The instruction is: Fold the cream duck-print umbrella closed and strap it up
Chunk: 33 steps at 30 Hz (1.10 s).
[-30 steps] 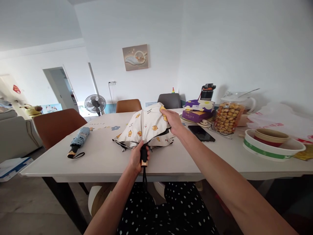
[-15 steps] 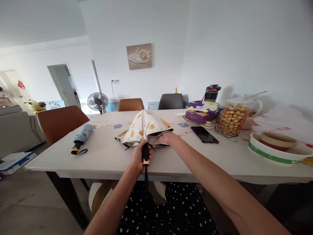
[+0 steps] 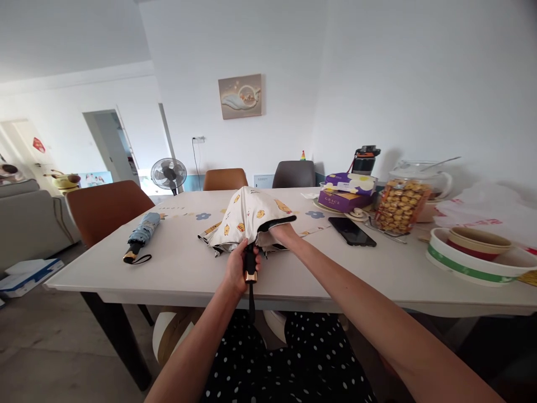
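Observation:
A cream folding umbrella [image 3: 247, 215] printed with yellow ducks lies half collapsed on the white table [image 3: 184, 268], its canopy loose. My left hand [image 3: 238, 270] is closed around its black, gold-ringed handle [image 3: 250, 267] at the table's near edge. My right hand [image 3: 282, 234] reaches under the canopy's right side, fingers tucked into the fabric and partly hidden. A wrist strap hangs down from the handle over my polka-dot lap.
A folded blue umbrella [image 3: 140, 235] lies at the table's left. To the right sit a black phone [image 3: 351, 230], a purple box [image 3: 342, 198], a jar of snacks [image 3: 400, 204] and stacked bowls [image 3: 476, 254]. Brown chairs [image 3: 107, 210] stand around the table.
My right hand came down from the top of the canopy to its lower right edge and slid under the fabric. The canopy sank lower. My left hand kept its grip on the handle.

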Available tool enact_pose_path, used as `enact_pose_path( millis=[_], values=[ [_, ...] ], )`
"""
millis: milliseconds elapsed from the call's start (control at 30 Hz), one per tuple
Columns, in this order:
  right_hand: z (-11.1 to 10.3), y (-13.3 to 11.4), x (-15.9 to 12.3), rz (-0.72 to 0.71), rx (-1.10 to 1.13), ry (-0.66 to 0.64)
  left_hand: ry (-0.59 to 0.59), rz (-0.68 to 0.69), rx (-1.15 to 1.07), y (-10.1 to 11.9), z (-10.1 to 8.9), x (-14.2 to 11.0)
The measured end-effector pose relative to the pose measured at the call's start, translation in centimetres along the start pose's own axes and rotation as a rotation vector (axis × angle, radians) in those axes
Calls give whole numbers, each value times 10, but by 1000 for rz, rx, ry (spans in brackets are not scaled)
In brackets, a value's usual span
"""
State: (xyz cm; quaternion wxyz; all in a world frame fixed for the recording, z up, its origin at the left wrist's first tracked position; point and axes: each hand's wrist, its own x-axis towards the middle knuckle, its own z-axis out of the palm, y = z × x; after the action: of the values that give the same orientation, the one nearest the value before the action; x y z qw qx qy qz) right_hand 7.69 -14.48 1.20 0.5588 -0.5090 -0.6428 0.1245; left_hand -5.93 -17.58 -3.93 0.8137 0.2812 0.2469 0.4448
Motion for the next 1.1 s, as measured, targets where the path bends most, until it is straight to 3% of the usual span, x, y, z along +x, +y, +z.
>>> enact_pose_path(
  millis=[200, 300, 367, 567, 700, 767, 900, 1100],
  values=[
    [-11, 6, -20, -9, -44, -171, 33, 55, -34, 0, 0, -1],
    [-16, -1, -30, 41, 59, -341, 44, 79, -32, -1, 0, 1],
    [-16, -8, -32, 117, 134, -384, 47, 80, -24, -2, 1, 1],
    [-8, -20, -23, 400, 53, -157, 97, 97, 59, -4, 2, 1],
    [-4, -32, -13, 240, -35, 26, 87, 153, 107, -6, 2, 0],
    [0, -39, -11, 180, -40, 13, 88, 176, 124, -7, 2, 0],
    [12, -44, -7, 203, -81, -87, 103, 170, 112, -8, 2, 1],
    [10, -37, -7, 199, -26, -76, 118, 140, 184, -9, 5, 2]
  ],
)
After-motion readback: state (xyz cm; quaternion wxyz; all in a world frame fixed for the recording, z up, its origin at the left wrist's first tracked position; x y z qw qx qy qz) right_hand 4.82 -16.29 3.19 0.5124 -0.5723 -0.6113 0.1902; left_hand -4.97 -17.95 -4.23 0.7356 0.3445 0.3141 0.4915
